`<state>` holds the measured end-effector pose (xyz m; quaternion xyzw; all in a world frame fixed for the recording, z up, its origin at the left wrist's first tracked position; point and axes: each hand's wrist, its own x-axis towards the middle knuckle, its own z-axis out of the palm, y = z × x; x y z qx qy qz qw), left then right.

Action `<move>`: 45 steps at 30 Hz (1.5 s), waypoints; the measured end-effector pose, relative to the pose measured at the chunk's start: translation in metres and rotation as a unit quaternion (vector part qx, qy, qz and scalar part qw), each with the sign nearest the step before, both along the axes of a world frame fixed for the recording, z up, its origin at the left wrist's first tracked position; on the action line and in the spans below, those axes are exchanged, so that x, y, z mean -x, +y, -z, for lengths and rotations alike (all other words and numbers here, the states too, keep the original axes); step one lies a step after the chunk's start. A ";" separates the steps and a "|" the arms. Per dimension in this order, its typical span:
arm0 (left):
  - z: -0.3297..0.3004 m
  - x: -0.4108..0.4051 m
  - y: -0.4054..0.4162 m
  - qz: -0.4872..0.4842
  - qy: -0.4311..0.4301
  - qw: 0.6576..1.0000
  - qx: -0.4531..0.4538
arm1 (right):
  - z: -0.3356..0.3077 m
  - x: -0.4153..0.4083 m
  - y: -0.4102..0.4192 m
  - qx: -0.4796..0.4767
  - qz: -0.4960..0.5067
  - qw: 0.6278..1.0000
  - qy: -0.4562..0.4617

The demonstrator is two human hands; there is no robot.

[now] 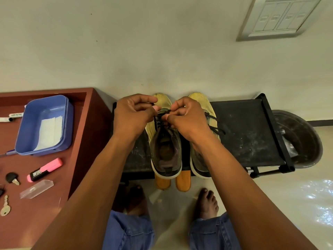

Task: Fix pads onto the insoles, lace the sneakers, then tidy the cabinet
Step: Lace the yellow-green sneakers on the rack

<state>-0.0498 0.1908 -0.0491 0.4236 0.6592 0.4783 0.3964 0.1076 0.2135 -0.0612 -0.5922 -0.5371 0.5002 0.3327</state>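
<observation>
With both arms stretched forward, my left hand [134, 112] and right hand [187, 118] curl fingers tight, pinching the black shoelace [159, 120] over the worn yellow knit sneaker [164, 141].

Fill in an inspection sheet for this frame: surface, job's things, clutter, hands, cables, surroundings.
Surface: black shoe rack, top dusty and scuffed, beside a red-brown cabinet.
Job's things: two yellow sneakers on the rack, toes to the wall; left sneaker being laced with a black lace; right sneaker shows laces. Two orange insoles stick out below the rack edge.
Clutter: on the cabinet, blue tub holding white sheets, pink highlighter, clear case, keys, marker.
Hands: left hand and right hand both pinch the lace.
Cables: nothing seen.
Surroundings: pale wall, switch plate, dark basin, bare feet on pale floor.
</observation>
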 end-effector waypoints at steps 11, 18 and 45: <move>-0.001 -0.002 0.008 0.144 0.017 0.987 -0.067 | -0.003 0.004 0.003 -0.007 -0.112 0.993 0.045; 0.000 0.011 0.009 0.194 0.055 0.979 0.005 | -0.008 0.000 0.005 0.018 -0.034 0.996 0.078; 0.004 0.023 0.013 0.207 0.281 0.937 -0.002 | 0.004 0.002 0.007 -0.048 -0.126 0.984 -0.113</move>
